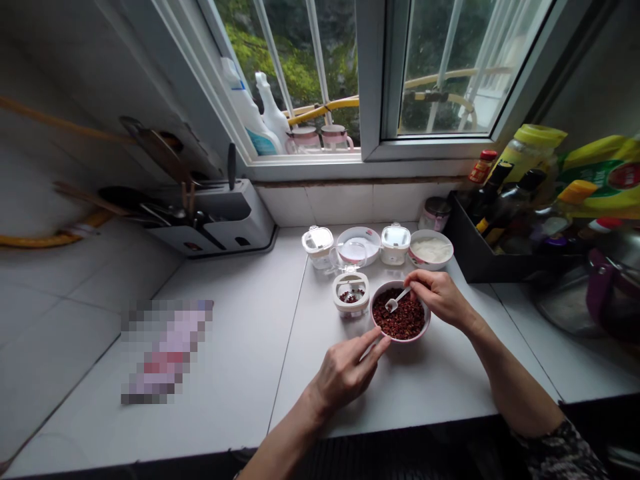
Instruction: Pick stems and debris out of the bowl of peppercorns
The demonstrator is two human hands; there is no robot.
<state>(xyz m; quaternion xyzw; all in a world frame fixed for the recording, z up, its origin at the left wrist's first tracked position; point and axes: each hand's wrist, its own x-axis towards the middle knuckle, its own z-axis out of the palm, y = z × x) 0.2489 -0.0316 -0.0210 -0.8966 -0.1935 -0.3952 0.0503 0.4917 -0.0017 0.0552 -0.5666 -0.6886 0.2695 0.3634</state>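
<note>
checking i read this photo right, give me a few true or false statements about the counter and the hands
1. The right hand holds a small white spoon in a bowl of reddish-brown grains. True.
2. The left hand lifts that bowl off the counter. False: the bowl sits on the counter, with the left hand beside it.
3. The small white container beside the bowl is empty. False: it holds some reddish-brown grains.
4. A knife block stands on the counter, left of the hands. True.
</note>
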